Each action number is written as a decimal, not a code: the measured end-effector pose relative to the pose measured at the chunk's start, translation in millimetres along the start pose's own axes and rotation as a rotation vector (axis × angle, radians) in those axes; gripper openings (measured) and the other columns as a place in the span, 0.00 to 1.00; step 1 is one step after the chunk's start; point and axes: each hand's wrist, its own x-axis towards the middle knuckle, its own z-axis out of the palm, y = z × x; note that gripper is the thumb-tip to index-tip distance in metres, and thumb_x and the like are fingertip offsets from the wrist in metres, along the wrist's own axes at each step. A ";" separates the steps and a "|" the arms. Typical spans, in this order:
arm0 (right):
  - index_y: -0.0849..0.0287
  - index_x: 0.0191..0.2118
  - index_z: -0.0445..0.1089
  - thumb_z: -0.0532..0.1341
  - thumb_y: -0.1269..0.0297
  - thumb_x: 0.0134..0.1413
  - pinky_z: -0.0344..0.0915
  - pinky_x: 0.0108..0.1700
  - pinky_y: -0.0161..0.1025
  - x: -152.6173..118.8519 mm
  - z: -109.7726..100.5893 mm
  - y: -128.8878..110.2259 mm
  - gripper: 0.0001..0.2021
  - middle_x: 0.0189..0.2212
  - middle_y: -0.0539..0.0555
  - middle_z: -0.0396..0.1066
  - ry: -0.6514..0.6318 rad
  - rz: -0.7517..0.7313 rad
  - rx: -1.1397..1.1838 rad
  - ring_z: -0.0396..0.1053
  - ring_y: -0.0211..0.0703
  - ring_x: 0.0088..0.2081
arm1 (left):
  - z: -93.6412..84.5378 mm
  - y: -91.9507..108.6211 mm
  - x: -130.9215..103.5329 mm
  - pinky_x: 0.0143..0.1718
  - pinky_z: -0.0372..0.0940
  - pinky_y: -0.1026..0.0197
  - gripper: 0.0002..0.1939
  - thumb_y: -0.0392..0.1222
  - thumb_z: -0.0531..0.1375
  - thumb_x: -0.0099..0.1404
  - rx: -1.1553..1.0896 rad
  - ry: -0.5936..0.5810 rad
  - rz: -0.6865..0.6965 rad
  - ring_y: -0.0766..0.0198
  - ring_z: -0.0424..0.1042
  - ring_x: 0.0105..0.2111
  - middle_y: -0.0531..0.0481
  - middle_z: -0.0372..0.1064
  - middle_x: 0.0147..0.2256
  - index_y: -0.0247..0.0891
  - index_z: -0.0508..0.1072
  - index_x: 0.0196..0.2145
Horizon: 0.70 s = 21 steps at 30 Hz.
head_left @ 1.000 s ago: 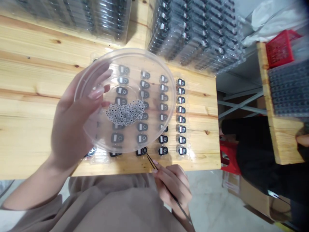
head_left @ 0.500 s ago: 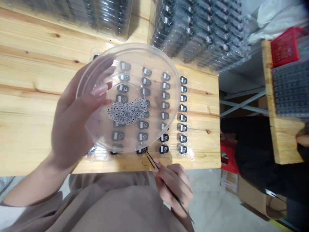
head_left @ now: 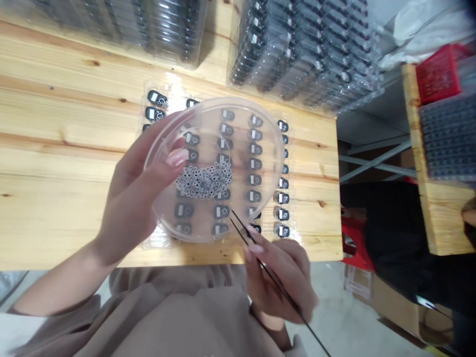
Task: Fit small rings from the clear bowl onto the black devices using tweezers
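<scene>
The left hand (head_left: 130, 198) holds the round, clear plastic dish (head_left: 197, 236) from its left side, thumb over the rim and fingers behind. A loose heap of small, silver-grey, ring-like pieces (head_left: 204, 181) lies in the dish, just right of the left thumb's tip. The right hand (head_left: 282, 277), lower and to the right, pinches a pair of thin, dark, pointed tweezers (head_left: 305, 321) between thumb and fingers. The tweezer tips stand slightly parted before the dish's lower right part, below and right of the heap and apart from it; whether they touch the dish, I cannot tell.

Behind the dish, rows of small black rounded devices with white labels (head_left: 283, 214) sit in clear plastic packaging on the pale, knotty wooden desk (head_left: 67, 198). Some show through the dish. Farther back stand stacked clear plastic trays (head_left: 305, 49).
</scene>
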 end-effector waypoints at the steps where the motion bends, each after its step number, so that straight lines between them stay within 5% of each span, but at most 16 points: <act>1: 0.56 0.43 0.68 0.61 0.76 0.54 0.66 0.27 0.40 5.4 7.4 -1.6 0.12 0.37 0.54 0.77 0.038 0.014 0.021 0.69 0.40 0.29 | -1.0 -0.7 -0.8 0.62 0.61 0.48 0.16 0.44 0.61 0.57 0.010 -0.016 0.016 0.49 0.61 0.58 0.63 0.68 0.52 0.60 0.74 0.44; 6: 0.57 0.41 0.70 0.63 0.77 0.51 0.69 0.30 0.37 18.9 28.5 -3.7 0.12 0.33 0.50 0.77 0.074 0.069 0.075 0.70 0.38 0.29 | -2.8 -6.0 -2.8 0.64 0.57 0.49 0.17 0.45 0.60 0.61 0.030 -0.117 0.102 0.52 0.61 0.59 0.65 0.66 0.53 0.60 0.72 0.47; 21: 0.59 0.39 0.71 0.63 0.79 0.50 0.69 0.32 0.36 18.2 29.4 -4.3 0.12 0.31 0.51 0.76 0.101 0.073 0.076 0.71 0.37 0.31 | -2.3 -7.7 -2.8 0.63 0.60 0.51 0.17 0.41 0.61 0.62 -0.033 -0.149 0.136 0.55 0.61 0.59 0.64 0.67 0.52 0.55 0.72 0.49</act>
